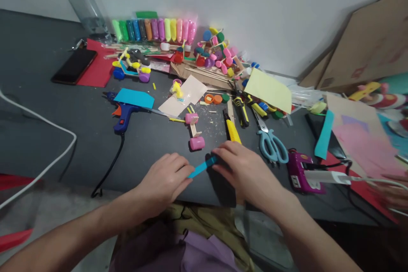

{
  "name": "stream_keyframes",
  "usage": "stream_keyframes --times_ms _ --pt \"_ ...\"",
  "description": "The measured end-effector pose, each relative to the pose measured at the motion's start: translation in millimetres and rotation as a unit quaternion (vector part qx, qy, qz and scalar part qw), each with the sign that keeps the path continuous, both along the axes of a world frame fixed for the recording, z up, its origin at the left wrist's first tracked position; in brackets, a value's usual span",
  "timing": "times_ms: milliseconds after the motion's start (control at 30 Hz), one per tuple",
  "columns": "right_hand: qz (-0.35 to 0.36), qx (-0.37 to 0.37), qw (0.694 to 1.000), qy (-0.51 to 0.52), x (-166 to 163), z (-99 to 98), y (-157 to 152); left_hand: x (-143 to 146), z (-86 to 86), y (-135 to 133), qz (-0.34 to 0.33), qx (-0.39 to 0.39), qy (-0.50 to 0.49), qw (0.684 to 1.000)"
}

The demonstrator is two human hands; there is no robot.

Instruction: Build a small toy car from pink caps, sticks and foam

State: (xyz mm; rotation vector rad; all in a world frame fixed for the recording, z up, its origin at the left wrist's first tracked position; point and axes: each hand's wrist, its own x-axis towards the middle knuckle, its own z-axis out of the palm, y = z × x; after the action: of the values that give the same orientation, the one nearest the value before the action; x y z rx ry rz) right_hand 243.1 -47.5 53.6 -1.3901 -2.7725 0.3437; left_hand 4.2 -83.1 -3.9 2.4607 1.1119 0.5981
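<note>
Between my two hands stretches a narrow blue paper strip (202, 167), held above the front part of the dark table. My left hand (168, 174) pinches its left end between thumb and fingers. At the other end, the fingers of my right hand (234, 161) are closed on the strip, partly hiding it. Just beyond lies a small piece with pink rollers (197, 143) and light wooden sticks. A yellow utility knife (233, 131) rests right behind my right hand. Blue-handled scissors (272, 145) lie farther right.
A blue glue gun (125, 114) with a blue paper piece (135, 97) over it lies left. Pliers (241, 110) and a purple power adapter (301, 171) are right. Clay tubes (154, 29) line the wall. Another person's hand (395, 191) shows at the right edge.
</note>
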Motion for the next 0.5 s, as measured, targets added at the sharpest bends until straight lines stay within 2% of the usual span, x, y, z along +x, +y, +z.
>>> stream_keyframes --times_ms 133,233,367,500 --pt "0.013 0.000 1.000 -0.025 -1.1 -19.8 -9.6 7.6 9.9 13.6 0.099 0.034 -0.042 0.994" --pt "0.031 0.000 0.999 -0.023 -2.8 -22.2 -10.1 13.2 15.3 23.9 0.158 0.025 -0.008 0.987" --pt "0.055 0.010 0.998 -0.020 -4.3 -22.9 -11.3 26.2 15.6 37.6 0.179 0.004 0.079 0.981" --pt "0.067 0.021 0.997 -0.028 -6.1 -26.9 -13.6 38.6 12.2 48.3 0.188 0.001 0.096 0.977"
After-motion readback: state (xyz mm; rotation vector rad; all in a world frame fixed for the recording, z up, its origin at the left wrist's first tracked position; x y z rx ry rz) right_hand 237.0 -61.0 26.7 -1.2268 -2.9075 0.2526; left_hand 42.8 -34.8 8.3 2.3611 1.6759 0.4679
